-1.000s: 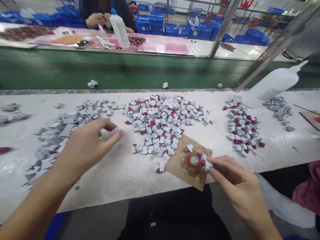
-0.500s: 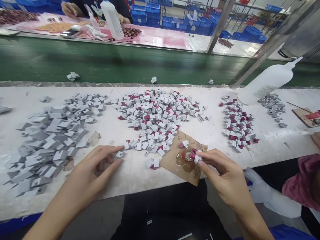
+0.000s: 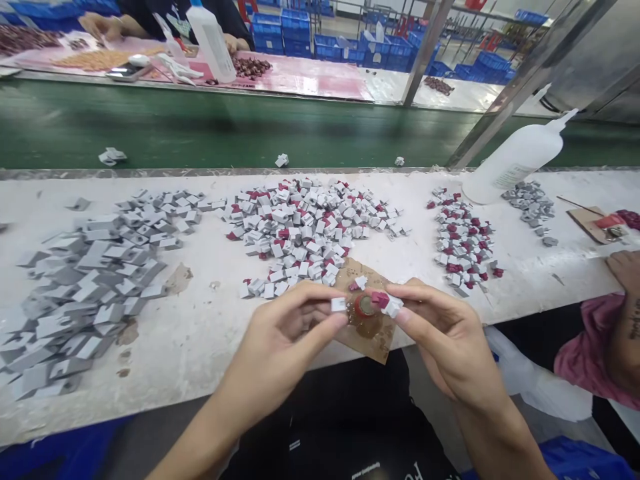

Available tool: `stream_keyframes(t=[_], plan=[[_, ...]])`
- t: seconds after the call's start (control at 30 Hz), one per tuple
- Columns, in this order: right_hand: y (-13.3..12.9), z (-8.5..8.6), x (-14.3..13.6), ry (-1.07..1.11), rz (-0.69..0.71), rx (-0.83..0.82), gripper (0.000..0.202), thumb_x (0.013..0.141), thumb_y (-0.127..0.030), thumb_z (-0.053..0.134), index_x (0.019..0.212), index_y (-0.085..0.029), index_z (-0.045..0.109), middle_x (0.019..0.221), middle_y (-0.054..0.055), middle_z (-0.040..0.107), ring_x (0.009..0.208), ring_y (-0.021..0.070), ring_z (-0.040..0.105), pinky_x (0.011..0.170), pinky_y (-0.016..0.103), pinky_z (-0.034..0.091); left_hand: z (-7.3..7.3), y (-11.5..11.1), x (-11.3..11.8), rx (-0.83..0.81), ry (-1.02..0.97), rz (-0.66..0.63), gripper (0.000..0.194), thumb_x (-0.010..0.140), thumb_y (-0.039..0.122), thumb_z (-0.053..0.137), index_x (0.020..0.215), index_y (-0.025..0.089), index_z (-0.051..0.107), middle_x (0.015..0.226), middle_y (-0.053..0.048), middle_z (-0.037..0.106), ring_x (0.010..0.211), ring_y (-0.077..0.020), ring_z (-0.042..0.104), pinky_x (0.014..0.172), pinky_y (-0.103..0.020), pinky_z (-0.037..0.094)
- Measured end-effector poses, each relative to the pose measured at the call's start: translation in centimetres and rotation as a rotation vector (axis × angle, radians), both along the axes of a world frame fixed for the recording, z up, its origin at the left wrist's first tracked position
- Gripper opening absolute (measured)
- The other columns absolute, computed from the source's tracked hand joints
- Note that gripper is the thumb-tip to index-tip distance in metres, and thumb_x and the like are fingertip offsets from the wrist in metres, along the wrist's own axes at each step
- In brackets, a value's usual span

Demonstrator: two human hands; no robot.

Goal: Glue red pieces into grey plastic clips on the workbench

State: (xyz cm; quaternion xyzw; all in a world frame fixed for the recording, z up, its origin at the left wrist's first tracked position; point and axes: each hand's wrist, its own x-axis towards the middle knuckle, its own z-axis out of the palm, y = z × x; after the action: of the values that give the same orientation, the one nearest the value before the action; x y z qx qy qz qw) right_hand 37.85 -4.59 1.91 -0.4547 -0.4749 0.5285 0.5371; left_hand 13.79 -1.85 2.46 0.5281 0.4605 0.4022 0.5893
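Note:
My left hand (image 3: 295, 333) pinches a small grey block (image 3: 339, 305) between thumb and forefinger. In my right hand (image 3: 445, 333) is a maroon-and-white piece (image 3: 387, 303), its maroon end facing left toward the block; the two are apart. Below and between them lies a brown cardboard sheet (image 3: 374, 339) with wet stains and a small red-rimmed cap (image 3: 364, 306). Another maroon-and-white piece (image 3: 357, 284) rests on the cardboard. Behind my hands spreads a pile of white and maroon pieces (image 3: 310, 227).
Grey blocks (image 3: 95, 280) are heaped at left. At right are a smaller maroon-and-white pile (image 3: 463, 243), a leaning white bottle (image 3: 523, 160) and grey pieces (image 3: 531, 207). A green belt (image 3: 200, 127) runs behind. Another person's arm (image 3: 625, 333) is at far right.
My left hand has moved right with a grey block, close to my right hand. My right hand has lifted its maroon-and-white piece from beside the cap. The camera view has shifted slightly.

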Motion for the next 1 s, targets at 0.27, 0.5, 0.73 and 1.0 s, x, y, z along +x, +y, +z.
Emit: stream_keyframes(t=[0.27, 0.5, 0.73, 1.0], plan=[[0.2, 0.9, 0.3, 0.017, 0.030, 0.025, 0.022, 0.108, -0.023, 0.085, 0.123, -0.035, 0.095, 0.113, 0.003, 0.086, 0.109, 0.0161, 0.086, 0.098, 0.021, 0.070, 0.1, 1.4, 3.3, -0.075, -0.220, -0.161, 0.013, 0.103, 0.034, 0.089, 0.113, 0.026, 0.089, 0.108, -0.004, 0.087, 0.101, -0.0192, 0.086, 0.090, -0.024, 0.072], [0.8, 2.2, 1.0, -0.111, 0.078, -0.027, 0.019, 0.103, -0.024, 0.090, 0.118, -0.034, 0.097, 0.108, 0.005, 0.086, 0.104, 0.0177, 0.086, 0.092, 0.022, 0.070, 0.5, 1.6, 3.5, 0.015, -0.130, -0.155, 0.007, 0.103, 0.028, 0.086, 0.106, 0.026, 0.091, 0.106, -0.005, 0.084, 0.097, -0.0204, 0.084, 0.085, -0.025, 0.072], [4.7, 2.7, -0.1, -0.023, 0.272, -0.063, 0.018, 0.102, -0.028, 0.089, 0.118, -0.032, 0.096, 0.108, 0.004, 0.085, 0.094, 0.0190, 0.086, 0.083, 0.028, 0.073, 0.9, 3.0, 1.3, 0.028, 0.011, -0.082, 0.017, 0.103, 0.041, 0.086, 0.115, 0.028, 0.089, 0.108, -0.006, 0.085, 0.098, -0.0232, 0.084, 0.087, -0.030, 0.072], [22.2, 4.5, -0.4, -0.804, 0.053, 0.026, 0.042, 0.119, -0.016, 0.058, 0.155, -0.023, 0.079, 0.149, 0.013, 0.080, 0.110, 0.0228, 0.084, 0.118, 0.053, 0.065, 2.4, 8.4, -2.3, 0.240, 0.523, 0.136, 0.031, 0.097, 0.054, 0.084, 0.111, 0.027, 0.084, 0.105, -0.008, 0.084, 0.096, -0.0281, 0.079, 0.081, -0.040, 0.070]])
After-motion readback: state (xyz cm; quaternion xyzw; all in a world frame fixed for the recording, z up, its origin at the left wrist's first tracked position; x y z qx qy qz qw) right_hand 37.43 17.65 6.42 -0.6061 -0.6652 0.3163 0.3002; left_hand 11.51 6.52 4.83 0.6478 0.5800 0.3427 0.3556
